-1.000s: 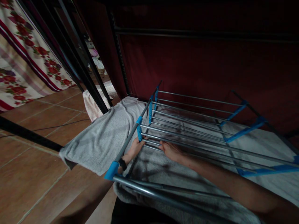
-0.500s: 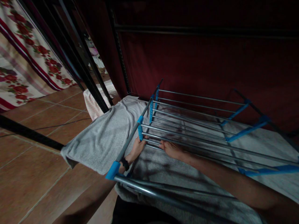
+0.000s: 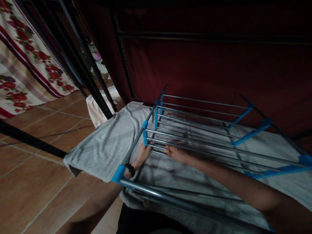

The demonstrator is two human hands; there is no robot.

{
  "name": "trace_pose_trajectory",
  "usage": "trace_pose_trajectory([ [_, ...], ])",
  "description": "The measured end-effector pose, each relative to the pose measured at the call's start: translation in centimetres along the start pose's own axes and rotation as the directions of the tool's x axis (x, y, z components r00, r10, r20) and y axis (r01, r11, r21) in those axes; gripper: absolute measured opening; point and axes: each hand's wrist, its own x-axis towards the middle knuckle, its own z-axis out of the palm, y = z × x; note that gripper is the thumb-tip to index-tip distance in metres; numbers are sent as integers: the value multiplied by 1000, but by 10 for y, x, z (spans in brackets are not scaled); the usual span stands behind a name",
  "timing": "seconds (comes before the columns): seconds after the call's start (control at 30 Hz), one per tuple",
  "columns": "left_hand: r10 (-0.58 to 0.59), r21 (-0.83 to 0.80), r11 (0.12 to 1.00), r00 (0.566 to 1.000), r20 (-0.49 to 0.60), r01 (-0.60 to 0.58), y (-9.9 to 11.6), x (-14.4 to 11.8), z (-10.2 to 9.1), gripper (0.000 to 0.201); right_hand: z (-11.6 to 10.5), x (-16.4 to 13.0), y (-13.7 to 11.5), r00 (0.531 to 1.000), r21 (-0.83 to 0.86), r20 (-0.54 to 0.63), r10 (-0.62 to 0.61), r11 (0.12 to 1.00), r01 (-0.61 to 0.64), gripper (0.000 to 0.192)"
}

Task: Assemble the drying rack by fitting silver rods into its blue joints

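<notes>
A metal rack (image 3: 195, 140) with grey tubes and blue plastic joints lies across a grey cloth. My left hand (image 3: 143, 152), a dark band on its wrist, reaches under the near side tube. Its fingers are closed around the lower end of a blue slotted bracket (image 3: 145, 138), where a thin rod enters. Just to the right, my right hand (image 3: 175, 153) grips a thin metal rod (image 3: 158, 147) of the rack, thumb and fingers pressed together. A blue corner joint (image 3: 118, 174) sits over my left forearm, by the thick front tube (image 3: 156, 193).
The grey cloth (image 3: 104, 146) hangs over the left edge of the surface. Black metal posts (image 3: 85, 65) stand at the left, near a floral curtain (image 3: 29, 58) and tiled floor (image 3: 36, 182) with a cable. A dark red cloth (image 3: 207, 68) hangs behind the rack.
The rack's right end has shifted slightly leftward in view. Both hands keep their places on the rack, with the right hand a touch further left.
</notes>
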Motion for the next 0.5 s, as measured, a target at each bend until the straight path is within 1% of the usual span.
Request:
trace_pose_trajectory([
  [0.07,5,-6,1000,1000,10,-5,-1,2,0,18,-3,-6,-2,1000,-45,-24,-3,999,2,30],
  [0.13,6,-14,1000,1000,12,-6,-5,4,0,14,-5,-11,-2,999,-109,-34,8,994,-11,36],
  [0.23,4,-20,1000,1000,-9,-4,-14,9,2,7,-6,-15,0,1000,-176,5,28,984,-27,34],
  [0.33,25,-24,999,999,-38,-26,-22,12,4,4,-2,-13,5,999,-181,27,24,983,-19,29],
  [0.5,66,-23,998,997,-32,-66,-28,13,4,6,5,-8,9,999,-136,-20,35,990,-37,27],
])
